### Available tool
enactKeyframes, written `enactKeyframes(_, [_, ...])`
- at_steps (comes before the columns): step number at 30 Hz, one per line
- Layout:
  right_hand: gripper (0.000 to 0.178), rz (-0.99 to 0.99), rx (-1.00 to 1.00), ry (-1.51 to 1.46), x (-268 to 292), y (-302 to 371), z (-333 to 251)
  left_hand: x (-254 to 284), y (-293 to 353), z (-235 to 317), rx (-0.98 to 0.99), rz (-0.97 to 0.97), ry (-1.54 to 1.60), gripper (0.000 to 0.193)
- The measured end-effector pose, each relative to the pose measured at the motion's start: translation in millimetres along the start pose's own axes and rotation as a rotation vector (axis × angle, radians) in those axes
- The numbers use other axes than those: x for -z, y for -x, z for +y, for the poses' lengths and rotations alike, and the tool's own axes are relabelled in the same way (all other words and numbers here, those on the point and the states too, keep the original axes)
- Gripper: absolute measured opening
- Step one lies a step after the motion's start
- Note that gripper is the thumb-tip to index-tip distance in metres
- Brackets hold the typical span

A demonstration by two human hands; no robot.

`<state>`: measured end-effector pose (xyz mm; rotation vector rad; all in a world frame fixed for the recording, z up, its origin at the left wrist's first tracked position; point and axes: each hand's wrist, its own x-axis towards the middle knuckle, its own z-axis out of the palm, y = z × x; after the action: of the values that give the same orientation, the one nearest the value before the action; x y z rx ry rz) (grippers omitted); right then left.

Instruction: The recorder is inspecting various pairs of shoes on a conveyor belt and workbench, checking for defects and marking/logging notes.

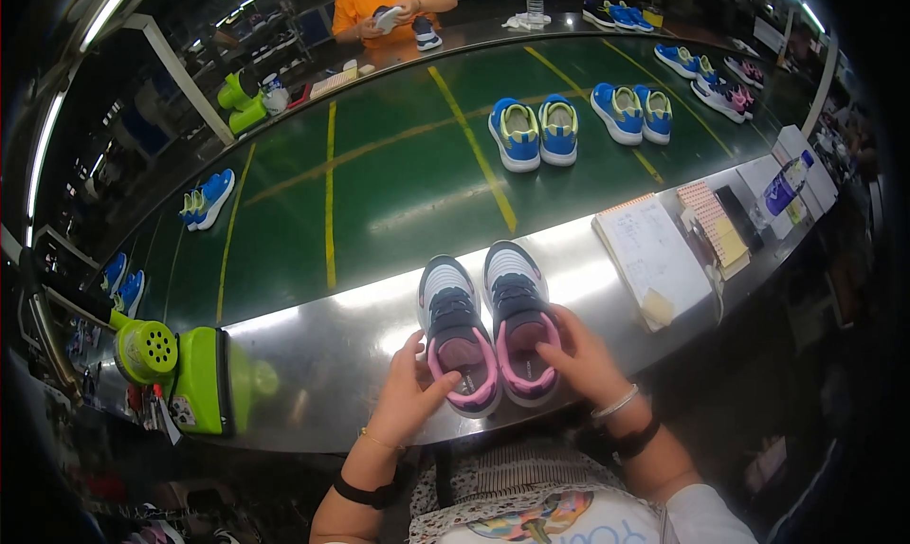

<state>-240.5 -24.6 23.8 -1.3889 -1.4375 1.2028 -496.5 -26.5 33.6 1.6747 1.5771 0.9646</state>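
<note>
A pair of sneakers in white, dark navy and pink stands side by side on the metal ledge in front of me, toes pointing away. My left hand (409,392) grips the left sneaker (450,302) by its heel, thumb over the pink collar and fingers along the outer side. Around the heel of the right sneaker (519,288) my right hand (590,359) is closed in the same way, its thumb reaching into the opening. The soles rest on or just over the ledge; I cannot tell which.
Beyond the metal ledge (322,354) runs a green conveyor belt (379,184) with yellow lines, carrying several blue sneakers (519,136). A lime-green device (194,378) stands left. Notebooks (654,250) and a bottle (785,184) lie right. Across the belt, a person in orange (374,27) handles a shoe.
</note>
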Motion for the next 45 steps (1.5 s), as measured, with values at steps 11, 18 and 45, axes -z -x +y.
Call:
enactKeyframes(11, [0.042, 0.042, -0.164, -1.132, -13, 7, 33, -16, 12, -33, 0.422, -0.177, 1.297, 0.041])
enactKeyframes(18, [0.039, -0.137, -0.046, -1.177, -28, 13, 28, -19, 15, -32, 0.415, -0.297, 1.404, 0.046])
enactKeyframes(45, [0.077, 0.062, 0.503, -0.282, -65, 16, 30, -10, 17, -86, -0.224, -0.085, 0.908, 0.084])
